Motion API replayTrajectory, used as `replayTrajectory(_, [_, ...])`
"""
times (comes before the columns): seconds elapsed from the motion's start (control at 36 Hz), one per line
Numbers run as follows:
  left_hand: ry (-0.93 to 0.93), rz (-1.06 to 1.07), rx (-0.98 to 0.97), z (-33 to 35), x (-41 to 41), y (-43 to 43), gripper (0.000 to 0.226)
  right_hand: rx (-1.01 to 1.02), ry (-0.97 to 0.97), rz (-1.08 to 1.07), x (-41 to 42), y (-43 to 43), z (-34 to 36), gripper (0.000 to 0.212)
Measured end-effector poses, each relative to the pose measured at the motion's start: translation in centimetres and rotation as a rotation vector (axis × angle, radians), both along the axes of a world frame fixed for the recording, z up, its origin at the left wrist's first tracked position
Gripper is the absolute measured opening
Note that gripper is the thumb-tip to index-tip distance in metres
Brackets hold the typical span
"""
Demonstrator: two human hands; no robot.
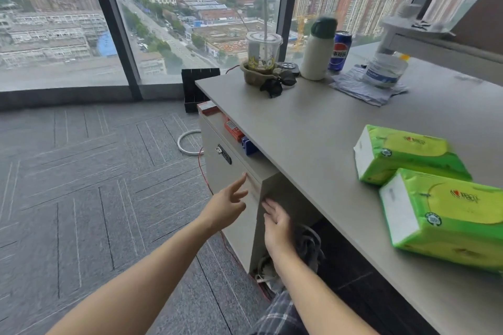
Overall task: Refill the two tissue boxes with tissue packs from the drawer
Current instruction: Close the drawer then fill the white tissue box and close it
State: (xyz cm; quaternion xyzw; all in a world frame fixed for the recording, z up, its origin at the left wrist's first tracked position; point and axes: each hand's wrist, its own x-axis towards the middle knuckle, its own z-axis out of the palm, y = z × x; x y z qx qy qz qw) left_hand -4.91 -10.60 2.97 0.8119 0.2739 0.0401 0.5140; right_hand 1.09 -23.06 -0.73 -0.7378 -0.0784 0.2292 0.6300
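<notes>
Two tissue packs lay on the desk (pixel 313 128), well apart from both hands: the far pack (pixel 408 155) and the near pack (pixel 446 215), touching at one corner. No tissue box was in view.

The left hand (pixel 226 205) was released, fingers straight, its index tip touching the top edge of the drawer (pixel 231 171) front below the lock (pixel 223 152). The right hand (pixel 277 226) was likewise released, palm flat, just beside the near corner of the cabinet (pixel 283 193), grasping nothing.

Judgement: with both packs out, the step in hand appeared to be seating the drawer shut. Whether the front sat flush could not be told. Recommended: press with flat fingers on the face of the front, keep the fingertips off the top seam, and push squarely until it meets the cabinet.
</notes>
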Motion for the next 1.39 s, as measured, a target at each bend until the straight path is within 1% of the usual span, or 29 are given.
replayTrajectory(0.06, [-0.032, 0.024, -0.005, 0.6, -1.0, 0.4, 0.067, -0.025, 0.070, -0.045, -0.8, 0.3, 0.5, 0.044])
replayTrajectory(0.11, [-0.097, 0.096, -0.014, 1.3, -2.1, 1.0, 0.053, -0.030, 0.133, -0.056, -1.9, 0.8, 1.7, 0.038])
replayTrajectory(0.22, [-0.192, 0.202, 0.022, 4.0, -4.2, 2.1, 0.035, 0.007, 0.146, 0.095, -3.8, 1.5, 6.5, 0.029])
replayTrajectory(0.28, [-0.248, 0.211, 0.040, 6.1, -4.6, 2.2, 0.029, 0.016, 0.104, 0.184, -4.0, 1.5, 9.5, 0.026])
replayTrajectory(0.33, [-0.308, 0.200, 0.061, 8.4, -4.5, 2.0, 0.025, 0.051, 0.046, 0.223, -3.8, 1.4, 12.4, 0.025])
replayTrajectory(0.44, [-0.481, 0.187, 0.109, 13.8, -3.4, 0.9, 0.021, 0.164, -0.066, 0.224, -3.0, 0.7, 18.3, 0.023])
replayTrajectory(0.53, [-0.586, 0.129, 0.122, 17.7, -2.3, -0.6, 0.022, 0.247, -0.131, 0.227, -1.9, -1.1, 22.1, 0.021])
replayTrajectory(0.58, [-0.632, 0.078, 0.129, 19.7, -1.4, -1.9, 0.025, 0.255, -0.241, 0.231, -0.7, -3.0, 24.2, 0.025])
replayTrajectory(0.64, [-0.667, 0.019, 0.140, 21.2, -0.3, -3.5, 0.029, 0.233, -0.397, 0.231, 0.9, -5.4, 26.0, 0.029])
replayTrajectory(0.72, [-0.674, -0.077, 0.182, 22.3, 1.7, -6.1, 0.026, 0.132, -0.567, 0.240, 4.0, -10.0, 28.5, 0.030])
replayTrajectory(0.78, [-0.663, -0.141, 0.222, 22.7, 3.1, -8.1, 0.023, 0.042, -0.638, 0.221, 6.0, -13.4, 29.7, 0.030])
replayTrajectory(0.83, [-0.644, -0.210, 0.257, 22.7, 4.5, -10.0, 0.025, -0.047, -0.682, 0.191, 7.6, -16.7, 30.3, 0.028])
replayTrajectory(0.94, [-0.542, -0.378, 0.272, 21.4, 7.2, -13.2, 0.037, -0.223, -0.703, 0.138, 9.5, -22.2, 29.4, 0.023])
replayTrajectory(1.06, [-0.401, -0.531, 0.305, 19.9, 9.2, -15.9, 0.058, -0.350, -0.668, 0.167, 10.2, -25.7, 27.5, 0.019])
replayTrajectory(1.14, [-0.342, -0.590, 0.360, 18.8, 9.6, -17.3, 0.078, -0.473, -0.630, 0.202, 10.7, -27.4, 25.7, 0.032])
replayTrajectory(1.22, [-0.288, -0.638, 0.482, 18.0, 9.4, -17.9, 0.098, -0.527, -0.554, 0.271, 10.5, -28.5, 24.6, 0.059])
replayTrajectory(1.28, [-0.282, -0.650, 0.542, 17.7, 9.2, -18.3, 0.104, -0.568, -0.482, 0.330, 10.2, -29.0, 24.0, 0.080])
replayTrajectory(1.33, [-0.278, -0.662, 0.556, 17.6, 9.0, -18.5, 0.107, -0.579, -0.419, 0.385, 9.9, -29.2, 23.6, 0.100])
replayTrajectory(1.39, [-0.264, -0.685, 0.562, 17.7, 8.9, -18.8, 0.106, -0.588, -0.406, 0.420, 9.9, -29.3, 23.1, 0.112])
